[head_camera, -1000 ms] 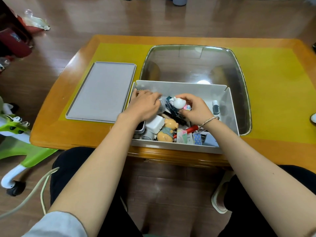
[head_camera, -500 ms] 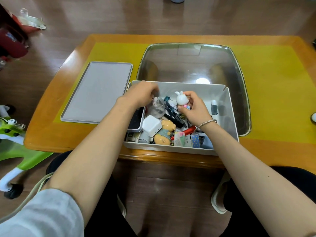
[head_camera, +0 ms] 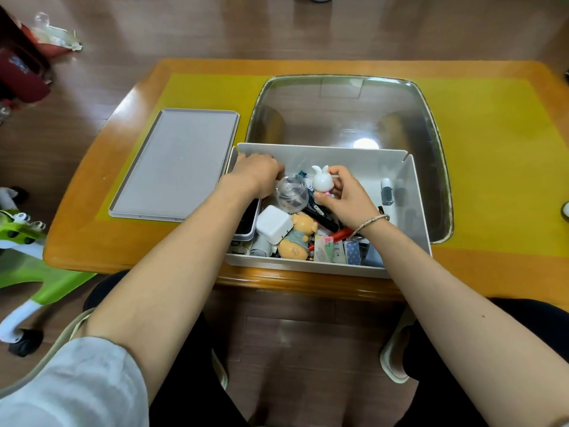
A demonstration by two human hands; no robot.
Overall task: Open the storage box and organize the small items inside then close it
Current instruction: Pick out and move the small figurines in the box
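1. Head view: storage box, white, lid off, sits at near table edge w/ its back part over a glass inset. Grey lid lies flat just left of box, rim up.
2. Right hand pinches a small white rabbit figure betw. thumb & fingers, held upright above the clutter, mid-box.
3. Left hand is in the box's far-left corner, fingers curled downward; what they grip, if anything, can't tell, knuckles hide it. A clear plastic dome cup lies just beside it, touching or nearly.
4. Other contents, piled at front & centre: white square charger block, bear figurine lying down, red pen partly under wrist, dotted blue packet, small grey bottle upright by the right wall, apart from the pile.
5. Handling, my guess: rabbit is hard smooth plastic, light, prob. slippery; hold round the body, not the ears. Dome cup looks thin & crushable; take by rim, gently. Bear likely soft vinyl, easy to grab round the torso. Box itself stiff, light-ish; lid is flat & rigid, so lift by the long edges when closing.
6. Stage: sorting still underway, lid not yet back on.
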